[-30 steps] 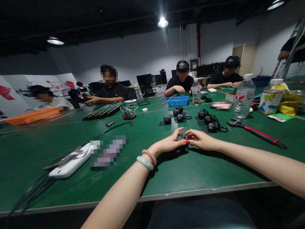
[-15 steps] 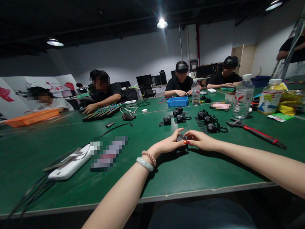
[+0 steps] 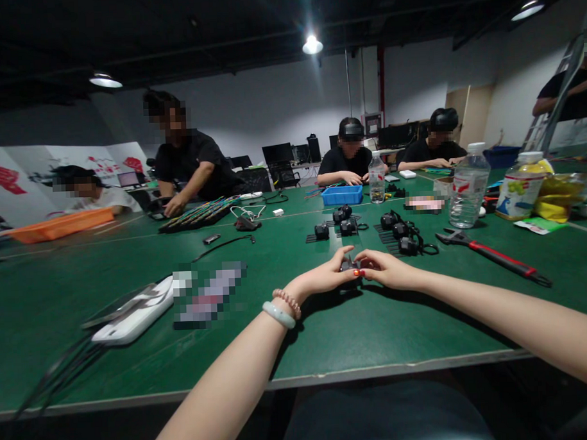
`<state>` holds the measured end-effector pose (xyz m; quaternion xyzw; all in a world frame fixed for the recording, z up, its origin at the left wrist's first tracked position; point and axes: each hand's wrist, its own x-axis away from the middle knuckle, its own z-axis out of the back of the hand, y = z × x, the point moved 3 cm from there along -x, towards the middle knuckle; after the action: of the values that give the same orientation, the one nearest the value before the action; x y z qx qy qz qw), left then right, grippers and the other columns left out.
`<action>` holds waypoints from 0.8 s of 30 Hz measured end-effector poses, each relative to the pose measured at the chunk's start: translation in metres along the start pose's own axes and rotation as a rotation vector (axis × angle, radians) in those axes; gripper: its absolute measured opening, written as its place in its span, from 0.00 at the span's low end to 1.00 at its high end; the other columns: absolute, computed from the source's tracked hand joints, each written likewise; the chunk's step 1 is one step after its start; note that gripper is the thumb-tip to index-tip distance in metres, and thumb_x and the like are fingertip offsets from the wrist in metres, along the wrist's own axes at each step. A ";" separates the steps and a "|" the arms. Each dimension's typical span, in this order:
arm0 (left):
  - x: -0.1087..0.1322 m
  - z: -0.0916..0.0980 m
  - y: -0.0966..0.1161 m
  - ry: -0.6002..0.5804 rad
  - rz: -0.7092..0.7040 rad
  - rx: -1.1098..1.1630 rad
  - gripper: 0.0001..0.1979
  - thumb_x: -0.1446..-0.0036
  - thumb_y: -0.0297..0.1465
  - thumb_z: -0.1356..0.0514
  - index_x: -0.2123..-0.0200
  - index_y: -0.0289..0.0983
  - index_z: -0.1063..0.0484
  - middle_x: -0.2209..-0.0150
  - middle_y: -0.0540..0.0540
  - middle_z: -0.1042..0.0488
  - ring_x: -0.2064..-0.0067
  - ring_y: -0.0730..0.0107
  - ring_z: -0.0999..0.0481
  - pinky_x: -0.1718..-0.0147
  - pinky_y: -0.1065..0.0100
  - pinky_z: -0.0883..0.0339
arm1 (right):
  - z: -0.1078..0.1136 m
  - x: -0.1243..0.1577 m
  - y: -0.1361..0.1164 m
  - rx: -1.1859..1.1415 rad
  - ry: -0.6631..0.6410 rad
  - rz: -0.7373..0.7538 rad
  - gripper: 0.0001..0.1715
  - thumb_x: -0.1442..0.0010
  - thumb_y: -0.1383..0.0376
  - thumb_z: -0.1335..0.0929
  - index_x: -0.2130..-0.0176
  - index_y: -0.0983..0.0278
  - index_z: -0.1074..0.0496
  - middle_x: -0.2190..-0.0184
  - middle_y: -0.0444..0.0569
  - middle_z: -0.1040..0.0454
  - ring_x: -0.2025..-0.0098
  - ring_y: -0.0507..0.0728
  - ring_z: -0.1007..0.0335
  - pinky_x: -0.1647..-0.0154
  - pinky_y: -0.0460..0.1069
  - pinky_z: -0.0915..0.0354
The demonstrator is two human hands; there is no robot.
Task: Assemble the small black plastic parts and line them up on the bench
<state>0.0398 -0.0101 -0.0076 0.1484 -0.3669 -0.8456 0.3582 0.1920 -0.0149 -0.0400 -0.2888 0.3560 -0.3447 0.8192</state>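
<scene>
My left hand [image 3: 325, 276] and my right hand [image 3: 386, 270] meet over the green table [image 3: 398, 332], fingers closed around a small black part [image 3: 349, 265]. The fingers cover most of it, so its exact kind does not show. Just beyond my hands lie similar black parts with thin prongs: one group [image 3: 346, 226] straight ahead and another group [image 3: 406, 243] slightly to the right. Some of them have a black ring or loop attached. Further right rests an adjustable wrench [image 3: 497, 254] with a red and black handle.
To the left lie a white power bank-like device [image 3: 137, 315] with black cables and a blurred phone-like slab [image 3: 212, 296]. A blue bin [image 3: 341, 195], clear bottles [image 3: 468, 188] and a labelled bottle [image 3: 519, 186] stand beyond. Co-workers sit across; one person [image 3: 190, 159] leans over the far side.
The co-worker at the far left side has risen from a low lean to a more upright stance. My hands and the black part stay in the same place.
</scene>
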 end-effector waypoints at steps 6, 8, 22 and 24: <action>0.000 0.000 0.000 -0.005 0.000 0.004 0.36 0.51 0.43 0.48 0.44 0.37 0.61 0.59 0.42 0.38 0.61 0.67 0.37 0.57 0.62 0.45 | 0.001 0.001 -0.003 0.035 0.001 0.001 0.16 0.47 0.61 0.39 0.59 0.66 0.38 0.68 0.47 0.33 0.70 0.50 0.38 0.69 0.46 0.40; 0.000 0.000 0.000 -0.004 -0.004 0.010 0.36 0.51 0.43 0.48 0.44 0.37 0.61 0.59 0.43 0.37 0.61 0.67 0.37 0.57 0.62 0.45 | 0.001 0.001 -0.003 0.039 0.004 -0.001 0.16 0.47 0.60 0.39 0.59 0.66 0.38 0.68 0.47 0.33 0.71 0.50 0.39 0.70 0.46 0.40; 0.001 0.000 0.002 0.007 -0.003 0.023 0.35 0.51 0.43 0.48 0.44 0.37 0.59 0.61 0.44 0.37 0.61 0.67 0.37 0.57 0.62 0.44 | 0.002 0.000 -0.001 0.055 0.023 0.001 0.15 0.47 0.60 0.39 0.60 0.65 0.36 0.68 0.47 0.33 0.70 0.50 0.39 0.68 0.46 0.40; 0.001 0.000 0.002 0.009 0.002 0.012 0.35 0.51 0.43 0.48 0.44 0.37 0.59 0.61 0.43 0.37 0.61 0.67 0.37 0.57 0.62 0.44 | 0.002 0.000 -0.001 0.060 0.021 -0.001 0.15 0.47 0.60 0.39 0.60 0.65 0.36 0.68 0.48 0.33 0.70 0.50 0.39 0.68 0.46 0.40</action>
<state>0.0398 -0.0120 -0.0059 0.1539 -0.3704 -0.8423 0.3600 0.1930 -0.0154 -0.0383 -0.2607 0.3541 -0.3584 0.8235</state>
